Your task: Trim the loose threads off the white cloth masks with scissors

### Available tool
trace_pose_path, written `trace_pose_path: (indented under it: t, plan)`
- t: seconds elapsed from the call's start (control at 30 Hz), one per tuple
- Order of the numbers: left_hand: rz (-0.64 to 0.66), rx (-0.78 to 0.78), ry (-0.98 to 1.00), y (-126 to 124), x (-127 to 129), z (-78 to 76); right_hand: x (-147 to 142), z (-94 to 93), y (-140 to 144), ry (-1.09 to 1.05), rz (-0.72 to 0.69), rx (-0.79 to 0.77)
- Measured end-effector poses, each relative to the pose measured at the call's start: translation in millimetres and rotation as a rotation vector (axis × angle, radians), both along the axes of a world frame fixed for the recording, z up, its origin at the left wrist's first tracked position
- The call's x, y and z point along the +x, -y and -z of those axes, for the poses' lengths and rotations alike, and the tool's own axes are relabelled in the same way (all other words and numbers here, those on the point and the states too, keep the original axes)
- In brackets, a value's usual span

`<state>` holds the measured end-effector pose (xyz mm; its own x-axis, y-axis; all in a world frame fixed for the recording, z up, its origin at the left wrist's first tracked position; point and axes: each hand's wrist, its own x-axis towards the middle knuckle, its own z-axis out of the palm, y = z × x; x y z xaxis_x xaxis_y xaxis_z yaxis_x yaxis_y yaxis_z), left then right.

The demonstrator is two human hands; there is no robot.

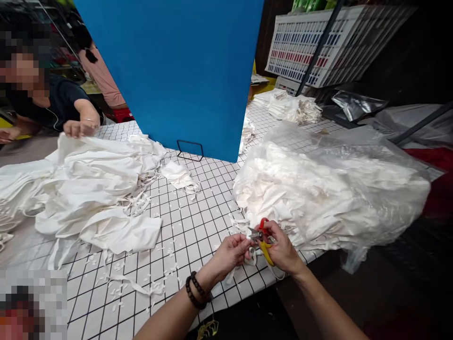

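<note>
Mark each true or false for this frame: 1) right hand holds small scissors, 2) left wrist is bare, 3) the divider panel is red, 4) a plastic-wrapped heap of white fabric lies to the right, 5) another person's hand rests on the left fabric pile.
1. True. The right hand grips small scissors with red and yellow handles.
2. False. The left hand has a dark bead bracelet on its wrist.
3. False. The upright divider panel is blue.
4. True. A plastic-wrapped heap of white fabric lies right of the hands on the gridded table.
5. True. Another person's hand rests on the top edge of the left fabric pile.
</note>
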<state>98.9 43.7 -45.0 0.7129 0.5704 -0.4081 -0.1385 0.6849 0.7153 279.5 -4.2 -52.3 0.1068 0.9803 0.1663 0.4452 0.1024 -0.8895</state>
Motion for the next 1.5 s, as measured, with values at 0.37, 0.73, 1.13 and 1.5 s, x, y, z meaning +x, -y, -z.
trace_pose_path:
  t: [0.37, 0.73, 1.13, 1.5]
  plan:
    - [-0.297, 0.363, -0.258, -2, -80, -56.8, -41, -18.7, -29, -0.124, 0.065, 0.099]
    - [-0.541, 0.322, -0.101, 30, -135, -62.5, -120, -43.1, -34, -0.460, -0.460, -0.089]
    - [-0.535, 0.442, -0.129, 31, -119, -50.6, -121, -37.7, -37, -0.413, -0.319, -0.136]
    - [-0.548, 0.736, -0.309, 28, -108, -45.1, -69, -80.4, -6, 0.303, -0.325, -0.248]
